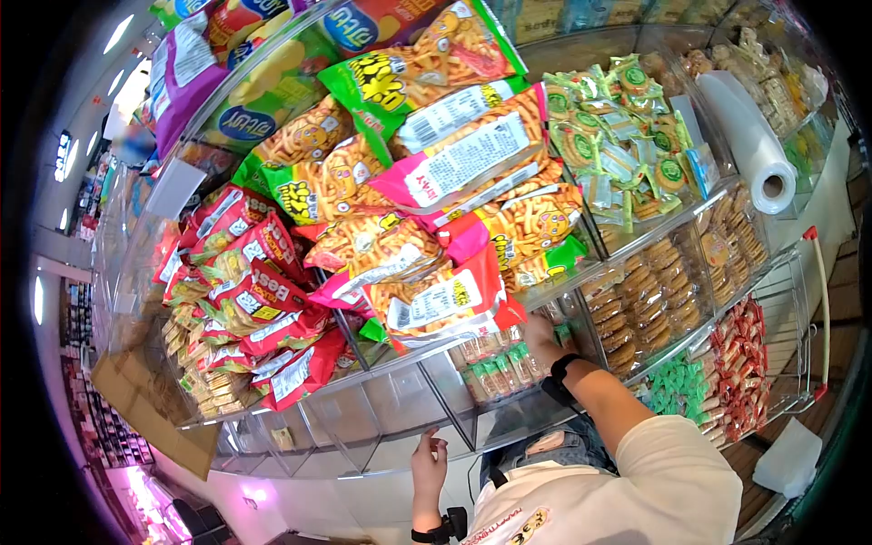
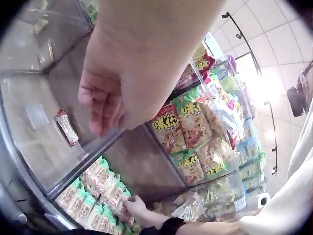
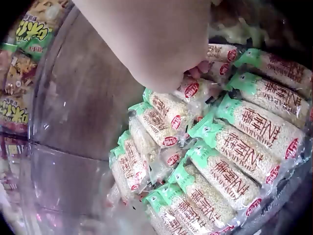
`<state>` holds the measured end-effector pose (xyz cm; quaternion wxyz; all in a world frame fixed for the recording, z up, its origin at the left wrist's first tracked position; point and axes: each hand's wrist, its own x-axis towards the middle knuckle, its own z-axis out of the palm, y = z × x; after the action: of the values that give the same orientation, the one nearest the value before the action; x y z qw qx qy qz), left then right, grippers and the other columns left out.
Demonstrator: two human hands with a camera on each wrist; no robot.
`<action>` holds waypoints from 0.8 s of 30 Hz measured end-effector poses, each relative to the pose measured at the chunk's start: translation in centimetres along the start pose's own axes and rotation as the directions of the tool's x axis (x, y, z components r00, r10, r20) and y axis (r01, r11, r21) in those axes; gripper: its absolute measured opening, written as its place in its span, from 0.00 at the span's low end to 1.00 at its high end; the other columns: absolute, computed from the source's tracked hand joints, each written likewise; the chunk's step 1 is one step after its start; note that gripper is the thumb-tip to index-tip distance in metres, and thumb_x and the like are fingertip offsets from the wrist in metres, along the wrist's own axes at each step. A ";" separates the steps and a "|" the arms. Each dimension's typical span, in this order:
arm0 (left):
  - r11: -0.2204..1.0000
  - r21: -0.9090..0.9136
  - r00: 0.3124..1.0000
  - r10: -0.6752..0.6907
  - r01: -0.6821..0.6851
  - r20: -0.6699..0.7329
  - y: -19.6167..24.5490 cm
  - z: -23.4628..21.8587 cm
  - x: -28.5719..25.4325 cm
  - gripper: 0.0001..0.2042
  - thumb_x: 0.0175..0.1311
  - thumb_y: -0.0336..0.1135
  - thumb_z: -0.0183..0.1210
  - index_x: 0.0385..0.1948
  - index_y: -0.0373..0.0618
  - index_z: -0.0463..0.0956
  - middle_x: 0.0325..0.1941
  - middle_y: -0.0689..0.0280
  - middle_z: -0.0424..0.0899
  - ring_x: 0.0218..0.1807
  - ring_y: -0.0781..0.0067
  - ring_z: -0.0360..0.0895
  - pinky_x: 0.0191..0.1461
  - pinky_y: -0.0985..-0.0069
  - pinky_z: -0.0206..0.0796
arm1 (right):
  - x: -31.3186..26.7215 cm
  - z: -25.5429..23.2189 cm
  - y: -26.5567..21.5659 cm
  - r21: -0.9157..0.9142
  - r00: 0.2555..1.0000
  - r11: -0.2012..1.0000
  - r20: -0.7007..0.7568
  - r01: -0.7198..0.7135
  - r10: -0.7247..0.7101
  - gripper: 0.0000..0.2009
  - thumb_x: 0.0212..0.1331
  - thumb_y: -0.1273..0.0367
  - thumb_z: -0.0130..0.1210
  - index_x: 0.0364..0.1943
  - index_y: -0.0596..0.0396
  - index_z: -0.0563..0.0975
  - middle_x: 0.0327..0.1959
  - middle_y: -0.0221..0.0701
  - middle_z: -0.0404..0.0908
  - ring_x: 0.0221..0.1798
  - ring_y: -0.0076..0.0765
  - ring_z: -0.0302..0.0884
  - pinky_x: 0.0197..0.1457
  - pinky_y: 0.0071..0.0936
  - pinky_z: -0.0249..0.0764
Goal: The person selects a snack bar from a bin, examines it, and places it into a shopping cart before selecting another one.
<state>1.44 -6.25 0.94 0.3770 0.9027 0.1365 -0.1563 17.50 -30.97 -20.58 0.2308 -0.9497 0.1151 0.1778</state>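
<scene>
My right hand [image 1: 542, 338] reaches down into a clear bin of sesame bars in white wrappers with green ends [image 3: 234, 166]. In the right wrist view its fingertips [image 3: 198, 70] are right at the bars at the back of the pile; the palm hides most of the fingers, and I cannot tell whether they grip a bar. My left hand [image 1: 429, 463] hovers by the front of the bins, fingers loosely bent, holding nothing. Below it in the left wrist view, a single small wrapped bar [image 2: 67, 127] lies in a clear compartment.
Snack bags with green and pink ends [image 1: 436, 227] heap above the bins, beside red noodle-snack bags [image 1: 259, 282]. Stacked round cookies [image 1: 645, 309] fill the bins to the right. A roll of plastic bags [image 1: 754, 145] and a wire basket [image 1: 790, 327] stand at far right.
</scene>
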 end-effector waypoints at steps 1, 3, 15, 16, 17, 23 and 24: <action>1.000 -0.007 1.000 -0.029 0.029 0.000 0.1 -0.1 -0.4 0.12 0.50 0.26 0.48 0.39 0.42 0.66 0.22 0.62 0.75 0.23 0.72 0.72 0.25 0.79 0.61 | 0.2 -0.3 -0.2 0.107 0.998 0.993 0.044 -0.053 0.048 0.14 0.49 0.66 0.43 0.41 0.53 0.62 0.47 0.42 0.58 0.33 0.50 0.67 0.31 0.43 0.64; 0.999 -0.006 0.999 -0.031 0.031 -0.012 0.0 -0.2 -0.9 0.12 0.50 0.26 0.48 0.39 0.42 0.66 0.23 0.62 0.75 0.23 0.72 0.72 0.25 0.78 0.61 | 0.1 -0.7 -0.6 0.153 0.998 0.987 0.019 -0.055 0.053 0.13 0.48 0.67 0.43 0.40 0.51 0.63 0.48 0.41 0.58 0.33 0.49 0.68 0.33 0.43 0.64; 0.996 -0.015 0.995 0.089 -0.089 -0.047 -3.2 -1.2 -4.6 0.12 0.51 0.27 0.48 0.39 0.43 0.67 0.23 0.62 0.75 0.23 0.75 0.72 0.22 0.82 0.60 | 1.6 2.7 2.5 0.222 0.974 0.968 -0.219 0.113 -0.064 0.17 0.42 0.74 0.45 0.42 0.52 0.67 0.37 0.43 0.68 0.41 0.47 0.65 0.38 0.36 0.65; 0.995 -0.020 0.995 0.093 -0.094 -0.041 -3.7 -1.4 -5.0 0.12 0.51 0.27 0.48 0.39 0.43 0.67 0.23 0.62 0.75 0.23 0.75 0.72 0.22 0.82 0.60 | 0.0 0.1 1.4 0.278 0.947 0.945 -0.312 0.170 -0.078 0.18 0.39 0.76 0.46 0.41 0.53 0.67 0.33 0.43 0.70 0.36 0.47 0.68 0.36 0.35 0.65; 0.995 -0.024 0.994 0.100 -0.101 -0.033 -4.1 -1.6 -5.3 0.12 0.51 0.28 0.48 0.39 0.43 0.67 0.23 0.62 0.75 0.23 0.75 0.72 0.22 0.81 0.60 | -2.3 -3.0 1.0 0.342 1.000 0.940 0.003 -0.006 0.006 0.14 0.51 0.67 0.42 0.44 0.48 0.66 0.40 0.42 0.70 0.44 0.44 0.66 0.44 0.37 0.62; 0.991 -0.059 0.992 0.124 -0.121 0.034 -7.2 -2.4 -6.4 0.12 0.50 0.28 0.49 0.39 0.42 0.67 0.24 0.61 0.75 0.26 0.69 0.73 0.28 0.76 0.64 | -12.6 -3.6 2.2 0.352 0.952 0.906 -0.268 0.237 -0.145 0.12 0.47 0.66 0.45 0.38 0.51 0.71 0.29 0.41 0.73 0.32 0.44 0.70 0.35 0.34 0.65; 0.988 -0.057 0.987 0.150 -0.147 0.057 -8.0 -2.2 -6.3 0.12 0.50 0.29 0.48 0.38 0.43 0.67 0.24 0.61 0.75 0.26 0.68 0.73 0.29 0.75 0.64 | -14.0 -3.6 2.5 0.379 0.955 0.898 -0.268 0.224 -0.125 0.12 0.45 0.67 0.46 0.37 0.51 0.71 0.27 0.40 0.73 0.30 0.44 0.71 0.34 0.32 0.65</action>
<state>-6.87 -0.04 -0.25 0.4150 0.8950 0.0613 -0.1515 5.05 -32.99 -13.11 0.4223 -0.9019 0.0898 0.0140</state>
